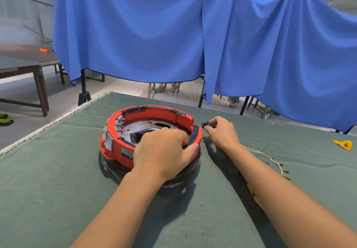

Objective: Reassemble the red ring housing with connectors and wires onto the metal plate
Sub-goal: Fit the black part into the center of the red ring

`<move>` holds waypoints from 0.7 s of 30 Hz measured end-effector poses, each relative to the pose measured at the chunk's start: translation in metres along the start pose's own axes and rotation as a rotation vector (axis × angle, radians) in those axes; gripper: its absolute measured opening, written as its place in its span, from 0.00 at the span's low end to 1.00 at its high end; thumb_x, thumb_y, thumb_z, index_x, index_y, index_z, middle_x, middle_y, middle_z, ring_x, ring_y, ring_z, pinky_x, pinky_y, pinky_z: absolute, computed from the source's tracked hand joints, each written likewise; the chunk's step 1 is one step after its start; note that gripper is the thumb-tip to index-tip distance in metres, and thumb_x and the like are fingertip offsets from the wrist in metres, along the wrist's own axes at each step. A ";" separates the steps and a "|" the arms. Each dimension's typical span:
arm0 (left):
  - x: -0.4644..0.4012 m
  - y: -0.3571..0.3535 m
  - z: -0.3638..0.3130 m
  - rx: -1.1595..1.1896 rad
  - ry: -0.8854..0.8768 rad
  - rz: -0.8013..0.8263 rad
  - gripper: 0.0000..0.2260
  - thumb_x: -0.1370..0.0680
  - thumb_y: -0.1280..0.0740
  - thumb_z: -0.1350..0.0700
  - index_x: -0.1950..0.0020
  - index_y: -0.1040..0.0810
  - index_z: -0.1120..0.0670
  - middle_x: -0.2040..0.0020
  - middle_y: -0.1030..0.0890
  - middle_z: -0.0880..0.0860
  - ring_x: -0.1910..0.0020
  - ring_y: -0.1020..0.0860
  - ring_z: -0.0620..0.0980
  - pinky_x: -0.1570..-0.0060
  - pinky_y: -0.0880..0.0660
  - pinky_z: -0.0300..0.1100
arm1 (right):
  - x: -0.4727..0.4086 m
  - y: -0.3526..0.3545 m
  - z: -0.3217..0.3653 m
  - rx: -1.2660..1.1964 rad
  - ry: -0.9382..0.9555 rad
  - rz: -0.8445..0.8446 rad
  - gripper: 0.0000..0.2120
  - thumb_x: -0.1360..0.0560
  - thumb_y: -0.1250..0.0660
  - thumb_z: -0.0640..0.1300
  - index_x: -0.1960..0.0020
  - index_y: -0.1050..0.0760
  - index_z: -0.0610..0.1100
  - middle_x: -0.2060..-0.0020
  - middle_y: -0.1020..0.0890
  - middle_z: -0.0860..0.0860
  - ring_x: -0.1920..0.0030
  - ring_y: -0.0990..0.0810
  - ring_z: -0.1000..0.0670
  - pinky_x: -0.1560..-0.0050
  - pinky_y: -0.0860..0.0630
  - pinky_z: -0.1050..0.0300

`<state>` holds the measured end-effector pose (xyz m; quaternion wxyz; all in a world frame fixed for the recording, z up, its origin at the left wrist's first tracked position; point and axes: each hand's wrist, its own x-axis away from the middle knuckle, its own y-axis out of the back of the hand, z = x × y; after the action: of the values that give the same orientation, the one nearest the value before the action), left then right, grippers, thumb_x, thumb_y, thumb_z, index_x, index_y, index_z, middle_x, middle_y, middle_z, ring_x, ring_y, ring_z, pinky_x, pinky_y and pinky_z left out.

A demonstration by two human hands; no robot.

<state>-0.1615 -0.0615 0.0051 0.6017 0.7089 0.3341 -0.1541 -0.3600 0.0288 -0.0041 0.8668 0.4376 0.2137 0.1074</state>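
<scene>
Both forearms reach up from the bottom of the frame. At centre, the left hand grips the near rim of the red ring housing, fingers curled inside and thumb outside. That housing sits around the metal plate on a black base, on the green cloth. Just right of it, the right hand pinches a small black connector. White wires with metal terminals trail at right, near a yellow tool.
</scene>
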 end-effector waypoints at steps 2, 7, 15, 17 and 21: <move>0.000 0.002 -0.002 0.031 0.037 0.025 0.27 0.28 0.52 0.31 0.60 0.22 0.49 0.64 0.21 0.48 0.59 0.22 0.51 0.65 0.31 0.43 | 0.020 0.011 0.008 -0.309 -0.047 -0.046 0.04 0.25 0.34 0.44 0.53 0.26 0.44 0.56 0.18 0.45 0.53 0.18 0.44 0.50 0.22 0.45; 0.003 0.017 0.000 0.197 0.058 0.151 0.22 0.28 0.44 0.36 0.76 0.33 0.49 0.75 0.34 0.50 0.72 0.34 0.48 0.69 0.38 0.44 | 0.083 0.037 0.019 -0.817 -0.120 -0.021 0.03 0.26 0.33 0.38 0.54 0.27 0.41 0.57 0.18 0.42 0.71 0.17 0.50 0.74 0.23 0.58; 0.017 0.047 -0.004 0.232 -0.019 0.290 0.20 0.31 0.37 0.50 0.77 0.41 0.55 0.78 0.42 0.52 0.75 0.42 0.50 0.72 0.42 0.43 | 0.142 0.051 -0.001 -0.917 -0.130 -0.123 0.06 0.27 0.29 0.40 0.55 0.27 0.41 0.64 0.21 0.44 0.78 0.27 0.50 0.77 0.29 0.59; 0.018 0.049 -0.016 0.106 -0.023 0.173 0.20 0.26 0.37 0.50 0.76 0.37 0.55 0.77 0.36 0.51 0.74 0.37 0.50 0.72 0.41 0.42 | 0.149 0.050 0.000 -0.872 -0.076 -0.177 0.07 0.28 0.28 0.41 0.57 0.27 0.45 0.67 0.23 0.48 0.76 0.27 0.49 0.75 0.29 0.57; 0.029 0.032 -0.055 0.151 -0.034 0.016 0.11 0.22 0.41 0.50 0.60 0.24 0.51 0.59 0.19 0.49 0.55 0.23 0.53 0.59 0.29 0.46 | 0.153 0.048 -0.002 -0.848 -0.027 -0.231 0.08 0.30 0.27 0.41 0.58 0.26 0.49 0.67 0.23 0.51 0.69 0.23 0.45 0.66 0.25 0.48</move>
<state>-0.1296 -0.0023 0.0239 0.5533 0.7523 0.3054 -0.1861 -0.2254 0.1156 -0.0090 0.9787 0.0175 0.1870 0.0823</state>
